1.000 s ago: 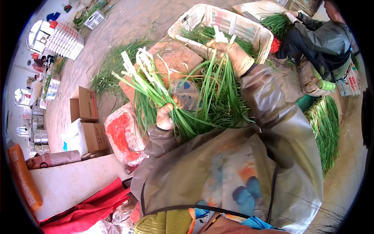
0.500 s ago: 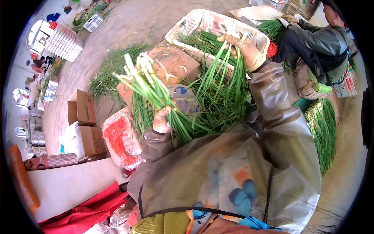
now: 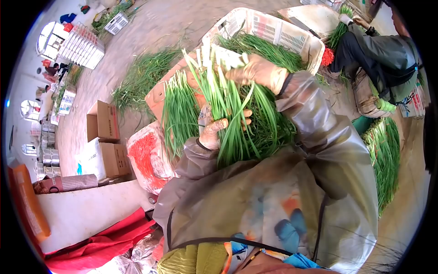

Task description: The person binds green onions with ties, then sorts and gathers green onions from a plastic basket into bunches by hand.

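Observation:
My left hand (image 3: 212,133), in a soiled glove, is closed around the middle of a bunch of garlic chives (image 3: 226,107), long green leaves with white stem ends pointing up and away. My gloved right hand (image 3: 259,73) is closed at the white ends of the same bunch, on its right side; its fingertips are partly hidden by stems. Left of my hands, another bundle of chives (image 3: 179,109) lies on a brown cardboard sheet (image 3: 157,93). Under my right forearm lies a loose heap of chives (image 3: 276,130).
Beyond my hands stands a white plastic crate (image 3: 285,36) with chives inside. Red ties (image 3: 143,155) lie on a white sack at left, near cardboard boxes (image 3: 102,121). A person (image 3: 378,64) sits at right, handling chives. Stacked chives (image 3: 383,164) stand at my right.
My right hand has come down and left from over the crate, bringing its stalks to the bunch in my left hand. The bunch now stands more upright, and a bundle shows on the cardboard.

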Tool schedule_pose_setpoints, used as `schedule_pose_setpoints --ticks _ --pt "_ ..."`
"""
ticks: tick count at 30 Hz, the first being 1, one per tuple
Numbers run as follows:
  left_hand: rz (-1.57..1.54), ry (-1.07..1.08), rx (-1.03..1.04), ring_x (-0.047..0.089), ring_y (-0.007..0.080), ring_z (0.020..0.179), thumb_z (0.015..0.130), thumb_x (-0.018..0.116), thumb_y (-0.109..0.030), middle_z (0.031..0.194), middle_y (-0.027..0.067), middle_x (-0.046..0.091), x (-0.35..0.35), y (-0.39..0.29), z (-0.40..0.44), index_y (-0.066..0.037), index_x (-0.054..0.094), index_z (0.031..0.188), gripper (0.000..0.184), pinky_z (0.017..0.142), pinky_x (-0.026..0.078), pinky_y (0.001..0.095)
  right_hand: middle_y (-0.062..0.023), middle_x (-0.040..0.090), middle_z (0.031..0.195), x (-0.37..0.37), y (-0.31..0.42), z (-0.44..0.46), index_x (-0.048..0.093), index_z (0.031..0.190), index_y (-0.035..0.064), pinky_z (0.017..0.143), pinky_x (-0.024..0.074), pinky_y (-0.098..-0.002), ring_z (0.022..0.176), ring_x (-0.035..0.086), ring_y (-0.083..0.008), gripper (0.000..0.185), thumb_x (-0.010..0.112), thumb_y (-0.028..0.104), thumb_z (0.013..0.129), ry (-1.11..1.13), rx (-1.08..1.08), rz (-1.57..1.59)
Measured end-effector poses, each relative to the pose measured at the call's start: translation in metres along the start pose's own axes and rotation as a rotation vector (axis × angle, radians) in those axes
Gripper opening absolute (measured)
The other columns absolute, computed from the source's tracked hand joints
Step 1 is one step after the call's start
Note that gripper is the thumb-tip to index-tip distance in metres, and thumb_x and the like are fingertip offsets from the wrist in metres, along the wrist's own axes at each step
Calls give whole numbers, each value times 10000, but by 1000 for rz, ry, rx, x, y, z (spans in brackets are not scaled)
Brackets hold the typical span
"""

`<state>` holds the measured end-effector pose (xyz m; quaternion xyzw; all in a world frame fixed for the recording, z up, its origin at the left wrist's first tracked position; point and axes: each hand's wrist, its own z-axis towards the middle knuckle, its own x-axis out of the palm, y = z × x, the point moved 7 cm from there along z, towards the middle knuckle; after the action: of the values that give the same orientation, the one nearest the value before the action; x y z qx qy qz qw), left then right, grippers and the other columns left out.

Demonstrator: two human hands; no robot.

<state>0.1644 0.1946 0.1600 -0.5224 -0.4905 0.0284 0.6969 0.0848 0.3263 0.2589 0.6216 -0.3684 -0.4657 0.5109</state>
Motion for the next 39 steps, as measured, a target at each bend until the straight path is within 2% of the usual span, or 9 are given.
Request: schedule_pose_setpoints --ticks 7,11,14,19,23,28,30,35,39 --pt "-541 -114 -20 502 335 1062 766 604 -300 1192 191 489 -14 4 -8 -41 350 1281 630 865 397 578 -23 564 695 -6 -35 1 524 1075 7 515 401 -240 555 486 -95 341 654 119 780 -3 42 95" --pt "-47 -269 262 600 266 861 751 638 -114 1087 137 553 -28 -4 -3 -47 438 1196 492 639 539 410 -62 623 812 8 -75 15 430 1203 12 608 451 -273 640 554 -145 543 683 182 753 36 60 -86" --pt "-34 -367 192 603 191 727 721 638 -16 879 75 619 -16 -9 4 -36 528 1070 366 614 523 329 -103 636 791 22 -22 -7 500 1159 31 682 461 -300 709 589 -207 534 690 288 731 20 -141 -187" --pt "147 -430 261 602 181 671 711 619 26 821 73 623 -28 -16 1 -26 568 998 296 617 524 322 -159 616 784 2 -47 -1 593 1030 40 725 461 -316 737 589 -252 444 675 345 718 91 102 -469" --pt "-13 -402 261 617 212 714 717 598 31 843 97 626 -7 -25 -6 -5 562 1006 293 657 542 343 -51 624 722 -22 -40 -8 615 880 21 475 439 -223 552 515 -98 228 643 223 779 127 147 11" --pt "-34 -372 245 624 221 748 744 594 30 879 109 628 -13 -20 -8 -5 546 1057 319 636 553 359 -69 620 793 4 -72 6 615 937 46 560 475 -255 614 545 -137 502 702 468 680 26 181 -283" --pt "-47 -360 246 623 199 719 737 615 41 872 99 631 -16 -19 -3 -7 556 1036 309 640 539 317 -96 622 747 24 -19 -14 621 961 43 635 469 -328 661 573 -191 511 699 463 679 -44 -114 -404" --pt "96 -466 327 617 171 694 703 651 53 843 79 630 -28 -20 -11 -21 570 996 313 636 519 276 -34 541 570 16 -48 -8 605 872 -3 501 410 -273 506 509 -122 316 690 260 718 85 193 -336" --pt "120 -438 306 609 159 666 678 688 39 768 59 623 -35 -18 -13 -23 573 964 314 612 511 261 -116 626 762 8 -57 -2 340 1295 77 600 463 -310 577 562 -191 657 662 139 725 153 208 -398"
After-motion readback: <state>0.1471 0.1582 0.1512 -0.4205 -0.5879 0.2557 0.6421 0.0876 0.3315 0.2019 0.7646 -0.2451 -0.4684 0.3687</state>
